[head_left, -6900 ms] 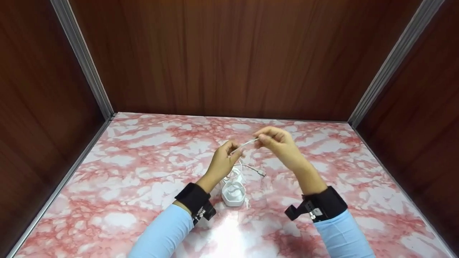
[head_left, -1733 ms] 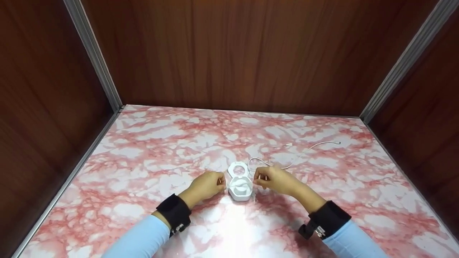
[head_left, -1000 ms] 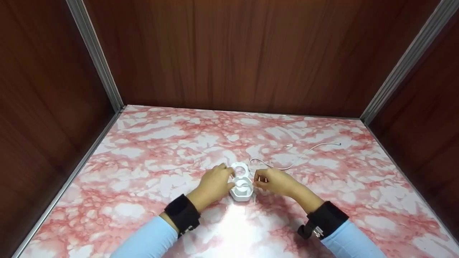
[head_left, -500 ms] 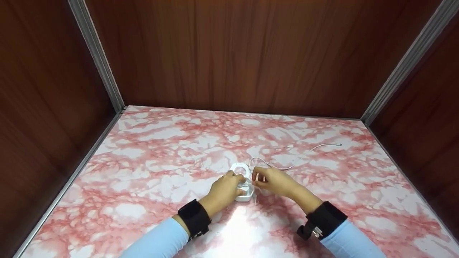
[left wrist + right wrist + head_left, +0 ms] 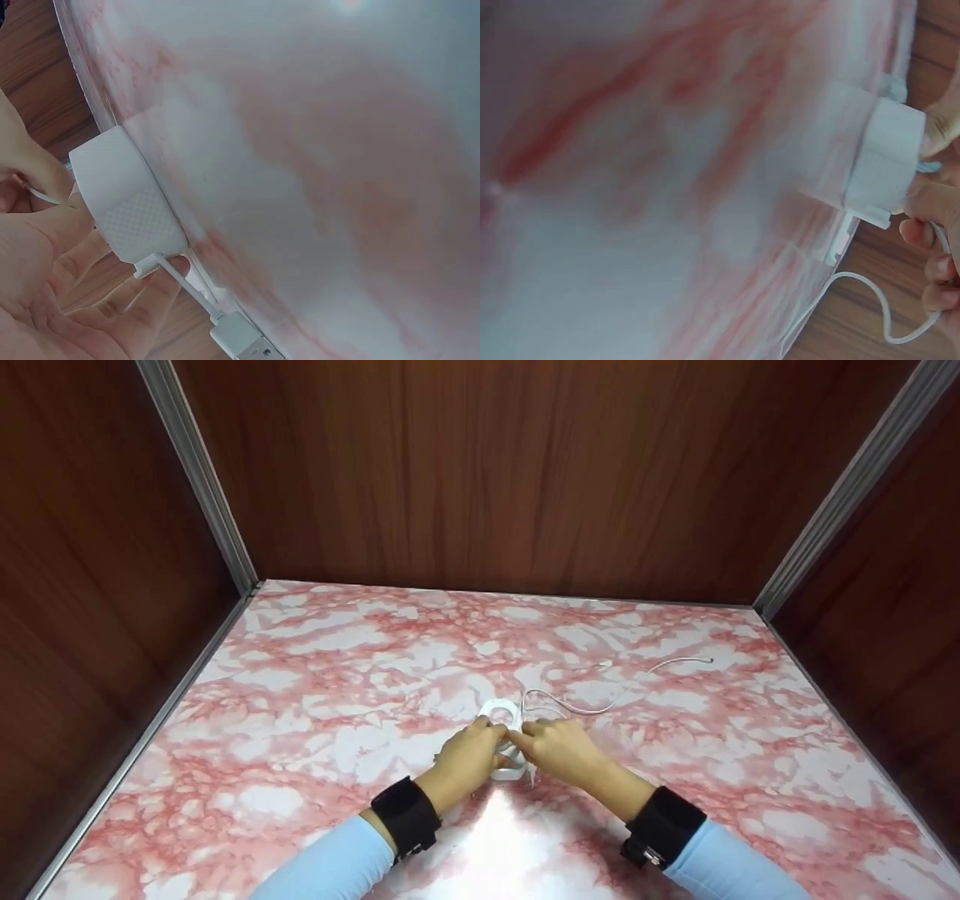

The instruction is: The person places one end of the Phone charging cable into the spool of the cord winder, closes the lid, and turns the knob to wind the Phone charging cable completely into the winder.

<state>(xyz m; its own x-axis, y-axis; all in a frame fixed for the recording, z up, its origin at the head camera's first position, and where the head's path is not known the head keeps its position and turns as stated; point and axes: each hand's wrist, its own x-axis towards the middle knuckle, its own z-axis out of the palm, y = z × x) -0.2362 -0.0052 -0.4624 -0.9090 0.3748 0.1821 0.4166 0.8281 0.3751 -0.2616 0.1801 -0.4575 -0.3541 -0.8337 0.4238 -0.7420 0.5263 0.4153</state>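
A small white hexagonal case (image 5: 510, 773) stands upright on the table, its ring-shaped lid (image 5: 497, 705) folded out behind it. My left hand (image 5: 461, 761) reaches over the case from the left, thumb and fingers on it. In the left wrist view a white USB plug (image 5: 238, 334) on a short lead sticks out from the case's edge. My right hand (image 5: 562, 751) is at the right rim, touching or nearly touching the left fingertips. Its curled fingers hold the white cable (image 5: 881, 300). The inside of the case is mostly hidden by both hands.
The cable's loose length (image 5: 577, 710) curves over the table to the back right, ending in a small tip (image 5: 710, 660). Red-and-white marbled table surface (image 5: 337, 660) surrounds the case. Dark wooden panels (image 5: 480, 472) rise at the back and both sides.
Earlier the hands stretched a cable piece above the case, then across its opening. My left hand has since moved right over the case; my right hand has just come left to meet it.
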